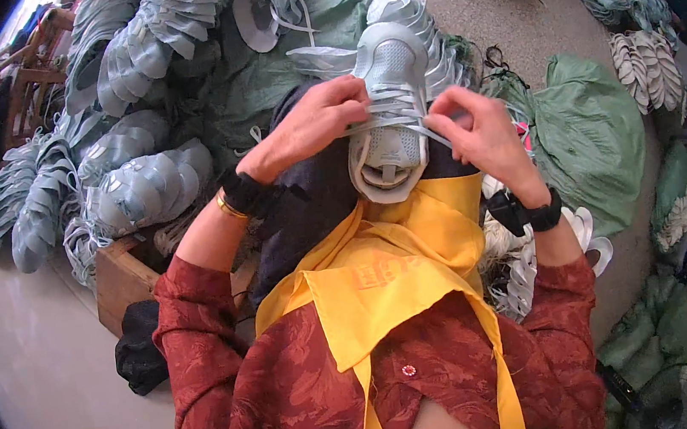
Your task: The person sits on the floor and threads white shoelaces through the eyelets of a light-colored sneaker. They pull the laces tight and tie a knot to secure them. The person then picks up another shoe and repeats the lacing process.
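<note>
A pale blue-grey shoe upper (392,147) lies over my lap, its toe pointing away from me and its heel opening toward me. White laces (395,107) cross its middle in several rows. At the upper's left edge, my left hand (317,122) is closed, its fingertips pinching the lace there. To the right, my right hand (483,130) pinches a lace end between thumb and fingers, just beside the eyelets. Beyond the toe, a stack of similar uppers (436,47) rests close by.
Long stacks of nested pale uppers (156,190) fill the left side, near a wooden box (122,280). Green sacks (592,141) sit at the right and behind. White laces and pieces (522,270) lie by my right forearm. A wooden chair (29,99) stands far left.
</note>
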The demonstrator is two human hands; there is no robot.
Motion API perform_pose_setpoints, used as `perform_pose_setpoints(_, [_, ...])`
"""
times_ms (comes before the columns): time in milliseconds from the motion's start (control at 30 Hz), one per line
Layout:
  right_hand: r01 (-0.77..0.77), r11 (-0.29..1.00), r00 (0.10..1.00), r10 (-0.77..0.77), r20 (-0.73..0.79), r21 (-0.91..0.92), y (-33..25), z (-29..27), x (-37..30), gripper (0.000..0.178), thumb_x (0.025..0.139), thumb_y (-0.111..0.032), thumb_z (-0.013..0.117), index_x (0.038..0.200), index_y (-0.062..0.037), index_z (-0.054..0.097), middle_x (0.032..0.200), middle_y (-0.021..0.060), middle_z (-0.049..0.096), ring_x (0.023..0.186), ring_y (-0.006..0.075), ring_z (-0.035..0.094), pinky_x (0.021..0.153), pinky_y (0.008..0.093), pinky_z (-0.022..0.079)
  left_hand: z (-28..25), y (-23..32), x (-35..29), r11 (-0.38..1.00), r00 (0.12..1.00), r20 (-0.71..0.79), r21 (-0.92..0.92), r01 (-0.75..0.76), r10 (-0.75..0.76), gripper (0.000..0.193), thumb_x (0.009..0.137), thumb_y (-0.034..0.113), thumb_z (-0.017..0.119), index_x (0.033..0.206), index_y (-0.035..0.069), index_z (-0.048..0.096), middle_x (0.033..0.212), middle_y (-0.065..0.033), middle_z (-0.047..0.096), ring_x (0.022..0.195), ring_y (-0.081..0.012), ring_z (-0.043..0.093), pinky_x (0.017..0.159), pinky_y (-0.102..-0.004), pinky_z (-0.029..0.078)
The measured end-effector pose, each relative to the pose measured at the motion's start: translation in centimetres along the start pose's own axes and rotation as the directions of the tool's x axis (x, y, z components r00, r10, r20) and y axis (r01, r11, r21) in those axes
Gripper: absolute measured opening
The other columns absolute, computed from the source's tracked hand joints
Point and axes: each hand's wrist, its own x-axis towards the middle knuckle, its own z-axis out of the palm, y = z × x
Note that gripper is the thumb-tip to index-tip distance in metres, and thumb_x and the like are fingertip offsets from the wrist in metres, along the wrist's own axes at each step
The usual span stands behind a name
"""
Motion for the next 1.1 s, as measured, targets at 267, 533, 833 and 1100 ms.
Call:
perform_pose_setpoints(267, [-0.054, 0.969, 0.997, 0.038, 0.07, 0.24, 4.3, 0.1, -2.2, 0.013, 0.093, -0.013, 0.071, 0.087, -0.0018, 0.067, 0.07, -0.0086, 0.057, 0.059, -0.0005, 0.049, 0.051, 0.0188, 0.038, 1.0, -0.5, 0.0, 0.897, 0.947, -0.152, 0.393, -0.204, 0.282, 0.016, 0.086, 0.005, 0.063, 0.083, 0.0, 0.048, 0.076, -0.0021, 0.045, 0.065, -0.0092, 0.044, 0.058, -0.0265, 0.039])
perform_pose_setpoints(533, [0.017, 0.985, 1.0, -0.02, 0.016, 0.173, 4.4, -2.8, -5.9, 0.01, 0.091, -0.007, 0.07, 0.085, -0.0014, 0.064, 0.074, -0.0054, 0.059, 0.069, 0.0017, 0.053, 0.06, 0.0201, 0.042, 2.5, -1.8, -0.5, 0.815, 0.841, -0.202, 0.438, -0.38, 0.501, 0.015, 0.089, 0.005, 0.067, 0.09, 0.0, 0.053, 0.074, -0.0038, 0.051, 0.065, -0.0111, 0.047, 0.059, -0.0279, 0.043])
perform_pose_setpoints(833, [-0.019, 0.998, 0.999, 0.021, -0.037, 0.057, 5.5, -1.6, -6.8, 0.009, 0.091, -0.008, 0.07, 0.087, -0.0007, 0.066, 0.074, -0.0039, 0.064, 0.066, 0.0024, 0.056, 0.06, 0.0209, 0.045, 1.5, -1.7, -1.9, 0.94, 0.969, -0.101, 0.285, -0.189, 0.226, 0.013, 0.092, 0.006, 0.067, 0.09, 0.002, 0.054, 0.078, 0.0031, 0.052, 0.07, -0.005, 0.047, 0.061, -0.0239, 0.043])
perform_pose_setpoints(1100, [-0.035, 0.989, 0.996, 0.023, 0.086, 0.145, 5.5, -0.5, -6.0, 0.007, 0.094, -0.007, 0.068, 0.097, -0.0023, 0.07, 0.08, -0.0065, 0.064, 0.067, 0.0001, 0.056, 0.059, 0.0178, 0.044, -1.7, 0.3, 0.8, 0.967, 0.971, -0.028, 0.108, -0.233, 0.237, 0.013, 0.093, 0.008, 0.068, 0.089, 0.004, 0.056, 0.082, 0.0057, 0.053, 0.075, -0.0024, 0.049, 0.066, -0.0204, 0.043])
